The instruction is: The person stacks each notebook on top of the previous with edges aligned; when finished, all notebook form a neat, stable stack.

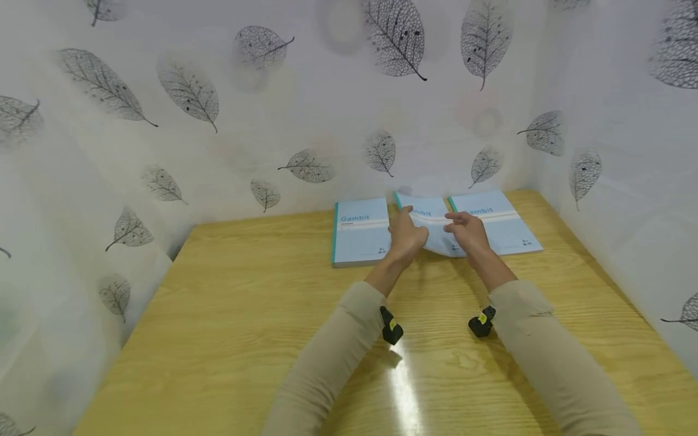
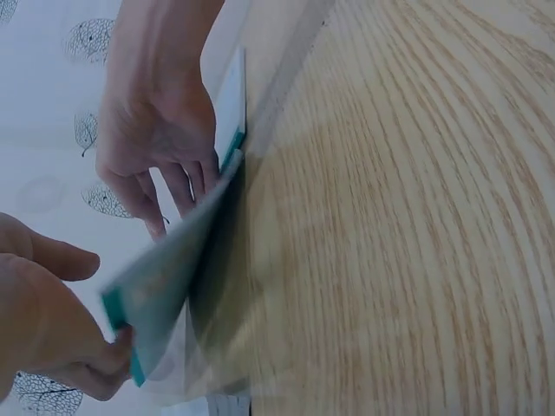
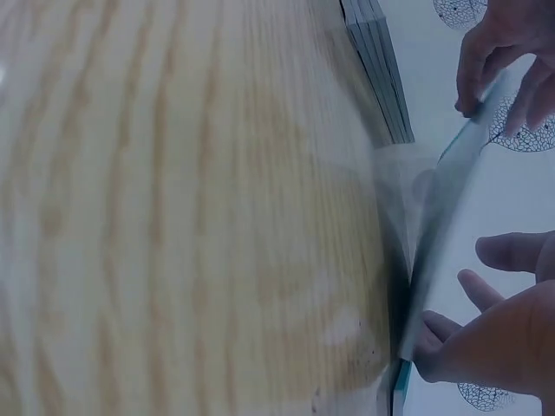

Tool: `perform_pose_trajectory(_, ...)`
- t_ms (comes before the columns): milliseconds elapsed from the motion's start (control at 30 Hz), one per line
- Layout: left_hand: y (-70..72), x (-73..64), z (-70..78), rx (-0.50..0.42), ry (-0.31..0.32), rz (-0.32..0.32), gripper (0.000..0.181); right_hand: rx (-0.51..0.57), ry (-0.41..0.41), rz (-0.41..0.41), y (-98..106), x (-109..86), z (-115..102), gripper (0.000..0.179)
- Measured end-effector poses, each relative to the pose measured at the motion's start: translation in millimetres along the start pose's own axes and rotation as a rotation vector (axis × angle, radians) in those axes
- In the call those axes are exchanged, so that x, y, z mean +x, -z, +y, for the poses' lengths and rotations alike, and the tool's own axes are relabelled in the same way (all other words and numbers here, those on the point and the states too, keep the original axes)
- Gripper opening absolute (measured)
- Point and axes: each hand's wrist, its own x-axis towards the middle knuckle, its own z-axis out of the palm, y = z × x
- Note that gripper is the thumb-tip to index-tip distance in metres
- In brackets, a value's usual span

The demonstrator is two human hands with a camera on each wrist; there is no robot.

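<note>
A thin light-blue notebook [image 1: 435, 237] with a teal spine and "Gambit" on its cover is tilted and bowed between the two hands. My left hand [image 1: 406, 235] pinches its teal spine edge, raised off the table in the left wrist view. My right hand [image 1: 470, 233] is at the opposite edge, its lower fingers touching the notebook while thumb and forefinger stay extended in the right wrist view. To the left lies a thicker stack of matching notebooks [image 1: 357, 239]. Another matching notebook [image 1: 504, 227] lies flat to the right, partly behind the right hand.
The wooden table [image 1: 234, 327] extends toward me, with a bright reflection in front. A white leaf-patterned cloth [image 1: 327, 115] hangs behind and along both sides, close to the notebooks. Each wrist carries a small black camera [image 1: 390, 327].
</note>
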Motion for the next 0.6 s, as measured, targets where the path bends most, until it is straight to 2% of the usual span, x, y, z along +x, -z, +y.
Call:
perform_pose_trajectory(67,0.8,0.9,-2.6,-0.071,0.006,0.016,0.079,0.003,0.003,-0.003,-1,-0.5,0,0.052)
perform_pose_trajectory(167,2.6,0.3,-6.2,-0.118,-0.001,0.003,0.075,0.006,0.008,-0.007,-2,-1.0,0,0.051)
perform_pose_trajectory(300,5.4,-0.1,-10.1,-0.134,-0.024,-0.013,0.072,-0.003,0.016,0.001,-3,-1.1,0,0.051)
perform_pose_trajectory(500,11.1,5.1,-18.2,-0.14,0.041,0.006,0.072,-0.002,0.012,0.013,-4,0.0,0,0.051)
perform_pose_trajectory(600,14.9,7.7,-20.4,-0.182,0.042,-0.002,0.072,-0.003,0.021,0.017,-4,1.0,2,0.052)
